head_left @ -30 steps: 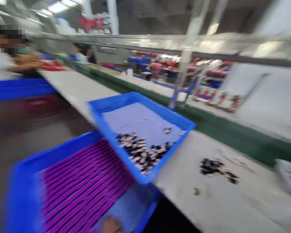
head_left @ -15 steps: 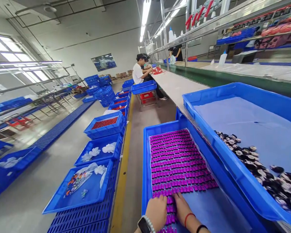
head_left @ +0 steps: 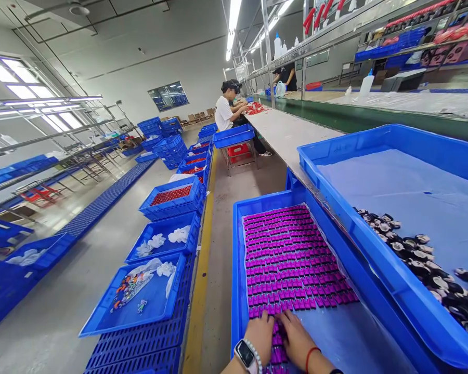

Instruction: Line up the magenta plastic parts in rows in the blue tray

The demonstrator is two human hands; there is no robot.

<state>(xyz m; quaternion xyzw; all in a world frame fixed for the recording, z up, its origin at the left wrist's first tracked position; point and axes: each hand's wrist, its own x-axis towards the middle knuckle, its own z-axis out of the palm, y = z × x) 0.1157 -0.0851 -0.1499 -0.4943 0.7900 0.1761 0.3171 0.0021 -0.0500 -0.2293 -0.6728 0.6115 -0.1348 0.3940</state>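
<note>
- Left hand (head_left: 260,332) and right hand (head_left: 296,336), fingers flat and together, press on purple pieces (head_left: 292,265) in the blue tray (head_left: 236,259).
- Step: gathering the nearest rows; lifting calls for curled fingers.

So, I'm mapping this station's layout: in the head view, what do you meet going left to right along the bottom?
Tray of white and orange bits → yellow floor line → left hand → right hand → tray of black-and-white parts.
</note>
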